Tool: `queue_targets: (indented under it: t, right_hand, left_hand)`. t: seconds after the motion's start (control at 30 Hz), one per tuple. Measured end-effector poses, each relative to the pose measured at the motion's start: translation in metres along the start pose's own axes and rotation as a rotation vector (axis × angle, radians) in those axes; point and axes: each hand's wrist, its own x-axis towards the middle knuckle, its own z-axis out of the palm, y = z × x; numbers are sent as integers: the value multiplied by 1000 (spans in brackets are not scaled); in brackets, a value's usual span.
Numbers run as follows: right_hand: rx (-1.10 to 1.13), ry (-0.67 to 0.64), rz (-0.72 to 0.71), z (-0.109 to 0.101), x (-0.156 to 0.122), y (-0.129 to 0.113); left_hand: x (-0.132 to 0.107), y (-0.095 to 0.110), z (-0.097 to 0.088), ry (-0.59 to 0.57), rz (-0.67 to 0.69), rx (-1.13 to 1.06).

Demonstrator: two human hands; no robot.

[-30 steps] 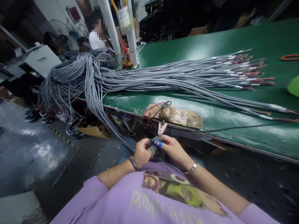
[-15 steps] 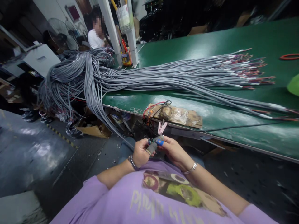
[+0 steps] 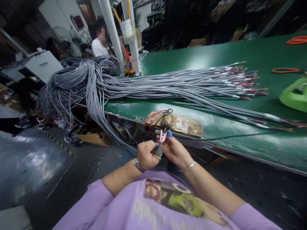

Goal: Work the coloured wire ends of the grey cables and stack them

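Observation:
My left hand (image 3: 146, 154) and my right hand (image 3: 174, 149) meet close in front of my chest, just below the edge of the green table (image 3: 216, 124). The left hand is curled into a fist, its grey-taped thumb pressed against the right hand. The right hand's fingers, one with a blue tip cover, are bent around a small pink clip (image 3: 163, 135). What lies between the two hands is too small to name. Above them a cardboard pad (image 3: 182, 123) with red and black wires (image 3: 153, 116) lies at the table edge.
A big bundle of grey cables (image 3: 153, 84) stretches across the table and spills off its left end toward the floor. A green object (image 3: 294, 95) and orange loops (image 3: 285, 70) lie at the right. A person in white (image 3: 99, 46) sits far back by white posts (image 3: 133, 38).
Both hands have risen toward the table edge and the pink clip. The left thumb has folded down, and the right hand's fingers now reach the clip. The view has tilted slightly.

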Motion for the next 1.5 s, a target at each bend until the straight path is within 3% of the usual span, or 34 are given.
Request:
queue_targets:
  t: [0.23, 0.4, 0.53, 0.77, 0.93, 1.3, 1.4, 1.5]
  right_hand:
    - [31, 38, -53, 0, 2, 1]
    - [40, 20, -33, 0, 1, 4]
    - [58, -20, -12, -9, 1, 7]
    - [37, -22, 16, -42, 0, 14]
    - [67, 7, 93, -50, -6, 14]
    - [18, 15, 95, -72, -13, 17]
    - [52, 96, 73, -84, -16, 23]
    - [2, 169, 64, -105, -19, 27]
  left_hand:
    - [0, -4, 3, -13, 135, 145]
    - [-1, -3, 1, -23, 83, 93]
    - [-3, -1, -3, -2, -71, -64]
    - [-16, -13, 1, -20, -617, -600]
    - [-15, -14, 4, 49, -729, -703]
    - [-16, -15, 9, 9, -752, -716]
    - [-21, -24, 18, 2, -692, -699]
    - [-23, -32, 22, -73, -569, -550]
